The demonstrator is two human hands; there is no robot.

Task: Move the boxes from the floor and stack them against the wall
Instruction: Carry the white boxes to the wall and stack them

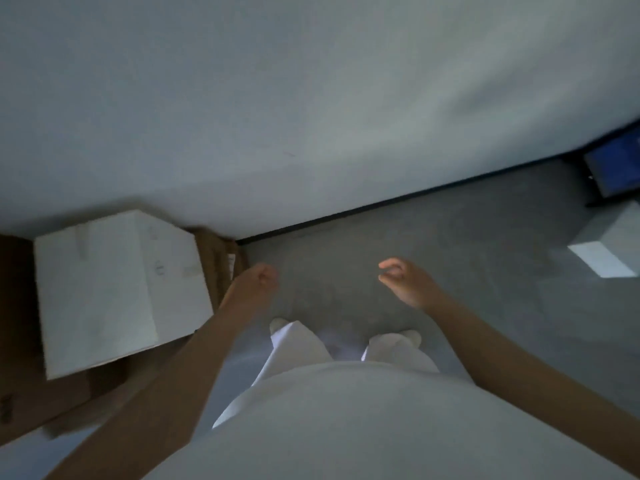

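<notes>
- A pale grey shirt over the person's front fills the bottom of the view, nearest the camera, and both bare forearms reach out past it.
- Below the shirt are white trousers and the toes of pale shoes, planted on the grey floor and pointing at the wall.
- The left hand hangs over the floor with its fingers curled into a fist, holding nothing. It is just beside the right edge of the box stack but is not touching it.
- The right hand is also in the air and holds nothing. Its fingers are loosely bent, with the thumb and forefinger apart.
- A large white rectangular box sits on top of a brown cardboard box on the left.
- The brown cardboard box stands at the foot of the plain pale wall. Blur hides whether the white box itself touches the wall.
- A smaller white box lies on the floor at the far right, well apart from the stack and from both hands.
- Behind it, near the wall, is a dark-framed blue object, too blurred to identify.
- A thin dark skirting line runs where the wall meets the floor.
</notes>
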